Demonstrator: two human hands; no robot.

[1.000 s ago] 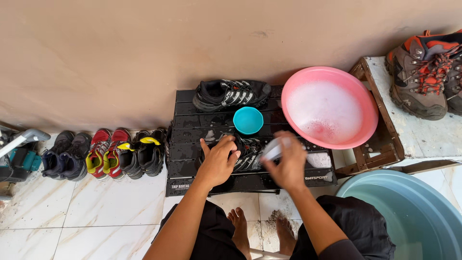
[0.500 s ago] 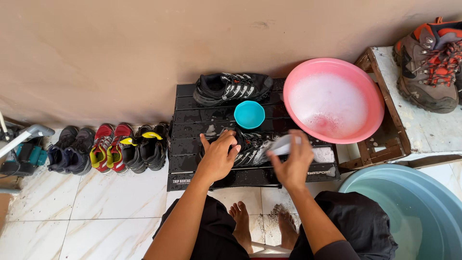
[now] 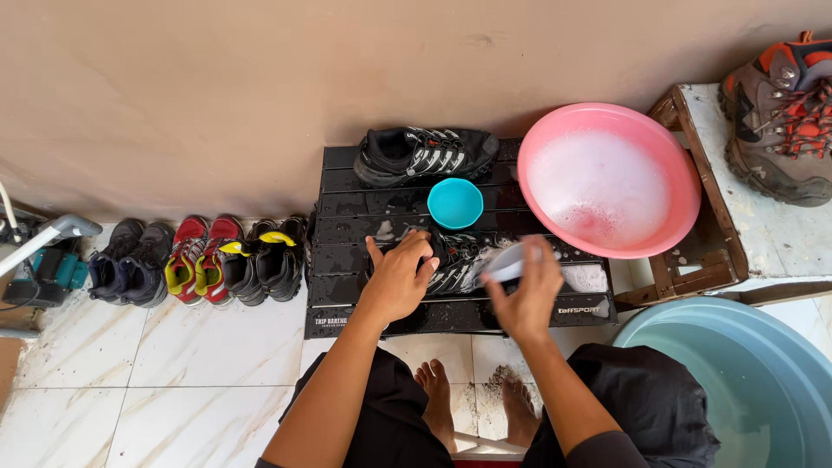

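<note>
At the bottom of the frame, the person's bare feet (image 3: 472, 403) are resting on the white tiled floor (image 3: 173, 381), between dark-clad knees. Just above them, in the centre, the left hand (image 3: 399, 277) is pressing down on a black and grey shoe (image 3: 455, 260) that is lying on the low black slatted counter (image 3: 347, 286); its grip is spread over the shoe's heel end, fingers apart. To the right of it, the right hand (image 3: 524, 290) is closing its grip on a pale brush (image 3: 511, 260), which is blurring and touching the shoe's toe end. At the lower right, a big blue tub (image 3: 737, 373) is sitting on the floor. Farther up the counter, a small teal bowl (image 3: 456, 204) is standing just beyond the shoe, and a second black shoe (image 3: 425, 154) is lying at the back near the tan wall (image 3: 217, 95). Right of the bowl, a pink basin (image 3: 685, 173) is holding soapy water, leaning on a wooden crate (image 3: 693, 269). At the left, a row of shoes (image 3: 199, 260) is lining the wall, and a brown boot (image 3: 776, 121) is sitting at the upper right.
</note>
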